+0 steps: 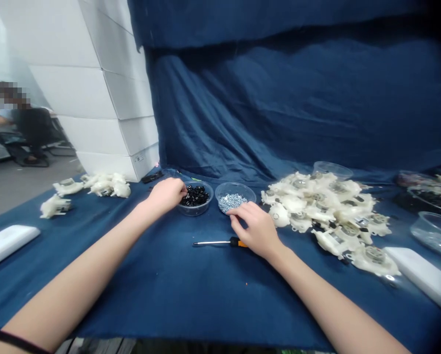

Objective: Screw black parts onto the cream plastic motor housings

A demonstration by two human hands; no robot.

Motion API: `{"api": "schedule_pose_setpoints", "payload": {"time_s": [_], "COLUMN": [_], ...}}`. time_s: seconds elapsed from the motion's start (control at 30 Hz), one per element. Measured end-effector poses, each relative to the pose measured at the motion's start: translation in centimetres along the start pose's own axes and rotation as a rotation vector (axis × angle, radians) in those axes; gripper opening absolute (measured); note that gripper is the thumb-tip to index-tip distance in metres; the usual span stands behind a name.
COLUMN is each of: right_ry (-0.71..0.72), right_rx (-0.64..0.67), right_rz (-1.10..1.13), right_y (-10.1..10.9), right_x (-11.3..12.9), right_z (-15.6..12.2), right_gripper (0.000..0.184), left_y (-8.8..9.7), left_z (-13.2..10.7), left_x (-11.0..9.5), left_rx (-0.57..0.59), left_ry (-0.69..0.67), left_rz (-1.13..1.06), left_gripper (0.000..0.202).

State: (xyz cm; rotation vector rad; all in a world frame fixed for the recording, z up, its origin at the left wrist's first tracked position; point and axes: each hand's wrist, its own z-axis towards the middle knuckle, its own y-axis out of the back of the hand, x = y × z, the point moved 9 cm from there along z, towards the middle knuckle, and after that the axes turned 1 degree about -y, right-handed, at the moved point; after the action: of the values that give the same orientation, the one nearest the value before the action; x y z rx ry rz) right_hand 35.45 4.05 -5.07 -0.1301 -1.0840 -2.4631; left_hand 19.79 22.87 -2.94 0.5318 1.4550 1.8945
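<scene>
Left hand (166, 194) at the clear bowl (195, 212), fingers together on the black parts (195, 196); right hand (254, 229), fingers apart, touches the screw bowl (235, 185) just beside it: one careless knock could spill screws!

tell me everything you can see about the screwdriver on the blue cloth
The screwdriver lies flat on the dark blue cloth, its thin silver metal shaft pointing left, with a black and orange plastic-looking handle. The handle's far end disappears behind the right hand, so whether they touch cannot be told. The tip type is unclear.
</scene>
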Motion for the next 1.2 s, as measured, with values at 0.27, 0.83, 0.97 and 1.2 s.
{"api": "schedule_pose_setpoints", "payload": {"time_s": [0.27, 0.83, 0.97, 1.2], "right_ry": [-0.019, -0.066, -0.08, -0.096], "right_rx": [0.088, 0.14, 0.142, 0.16], "right_rz": [0.004, -0.028, -0.029, -0.013], "right_y": [-1.2, -1.7, -1.6, -1.8], "right_x": [-0.3, -0.8, -0.8, -1.0], "right_z": [-0.4, -0.4, -0.4, -0.4], "right_gripper": [0.02, 0.021, 0.021, 0.022], "left_y": [2.5, 5.4, 7.2, 3.3], "left_z": [-1.4, -8.8, -9.2, -10.5], "left_x": [0.6, 13.0, 11.5, 5.9], "left_rx": [-0.145, -0.037, -0.075, 0.168], "left_ry": [-0.017, 0.403, 0.409, 0.36], "left_rz": [0.008, 0.127, 0.09, -0.343], "left_gripper": [0.028, 0.052, 0.06, 0.064]}}
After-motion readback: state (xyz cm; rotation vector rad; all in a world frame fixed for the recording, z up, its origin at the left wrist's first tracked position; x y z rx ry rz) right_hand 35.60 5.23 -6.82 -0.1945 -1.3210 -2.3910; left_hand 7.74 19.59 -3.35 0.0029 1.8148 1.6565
